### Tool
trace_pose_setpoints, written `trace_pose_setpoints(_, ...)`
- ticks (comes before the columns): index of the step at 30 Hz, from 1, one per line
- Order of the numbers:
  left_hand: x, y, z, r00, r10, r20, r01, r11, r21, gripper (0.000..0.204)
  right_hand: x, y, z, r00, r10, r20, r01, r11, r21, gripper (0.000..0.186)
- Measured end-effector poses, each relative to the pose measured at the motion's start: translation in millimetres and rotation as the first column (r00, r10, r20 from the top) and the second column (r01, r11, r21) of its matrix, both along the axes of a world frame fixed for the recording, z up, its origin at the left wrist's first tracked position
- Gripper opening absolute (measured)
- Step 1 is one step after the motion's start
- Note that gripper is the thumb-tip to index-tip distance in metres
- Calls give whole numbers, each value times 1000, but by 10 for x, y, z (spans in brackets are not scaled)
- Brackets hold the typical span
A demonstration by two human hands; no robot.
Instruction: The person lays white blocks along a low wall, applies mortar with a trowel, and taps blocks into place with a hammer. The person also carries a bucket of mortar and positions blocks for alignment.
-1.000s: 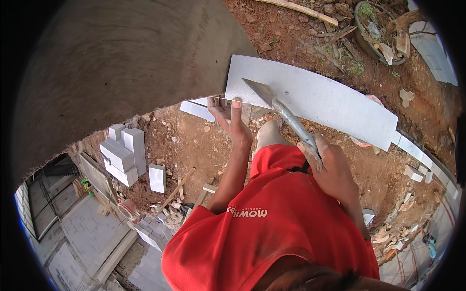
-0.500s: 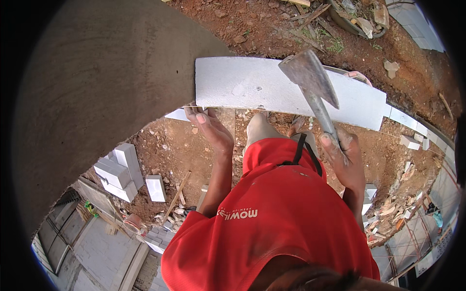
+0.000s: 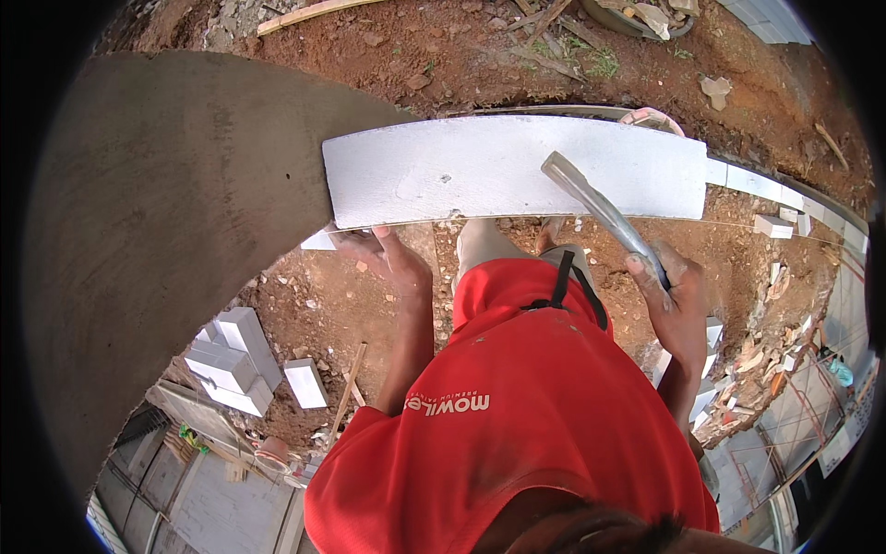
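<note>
A long white lightweight block [image 3: 397, 175] lies with its left end against the grey plastered wall [image 3: 185, 194]. A taut string runs along its near edge. My left hand [image 3: 397, 258] is at that edge close to the wall, palm turned up and fingers spread. Its thumb tip meets the block's near edge; part of the fingers is shadowed. My right hand [image 3: 678, 286] is closed round the metal handle of a hatchet [image 3: 600, 208], held over the right half of the block. The tool's head is seen nearly edge-on, so its blade is hard to make out.
White blocks [image 3: 226, 365] are stacked on the dirt at lower left, with a single block [image 3: 305, 383] beside them. A curved row of white blocks [image 3: 775, 192] continues to the right. Rubble [image 3: 757, 369] lies at right. A wooden plank [image 3: 314, 16] rests on the far soil.
The hatchet has turned in my right hand, from showing its broad wedge-shaped head to a nearly edge-on view. My view has shifted slightly; my left hand stays by the block's left end.
</note>
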State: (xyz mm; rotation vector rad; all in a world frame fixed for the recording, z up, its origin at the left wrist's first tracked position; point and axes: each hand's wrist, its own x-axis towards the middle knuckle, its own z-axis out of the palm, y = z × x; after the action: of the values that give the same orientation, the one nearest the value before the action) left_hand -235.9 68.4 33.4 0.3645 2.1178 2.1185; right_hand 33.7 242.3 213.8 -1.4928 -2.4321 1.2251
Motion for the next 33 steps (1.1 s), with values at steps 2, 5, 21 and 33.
trace_pose_setpoints(2, 16, -39, -35, 1000, -2, -26, 1, 999, -35, 96, -114, -20, 56, 988, -27, -152, 18, 998, -58, 31)
trace_pose_setpoints(5, -11, -20, -47, 996, 8, -87, -15, 997, -82, 97, -184, -41, -24, 982, -37, -185, 19, 995, -99, 32)
trace_pose_setpoints(21, 5, 21, -32, 998, 63, 4, -63, 998, 0, 110, -977, -343, 20, 956, 281, -84, -286, 957, -48, 43)
trace_pose_setpoints(33, 3, 192, -93, 982, 175, -68, -175, 984, 12, 111, -1042, -371, -116, 965, 262, 16, -262, 957, 129, 48)
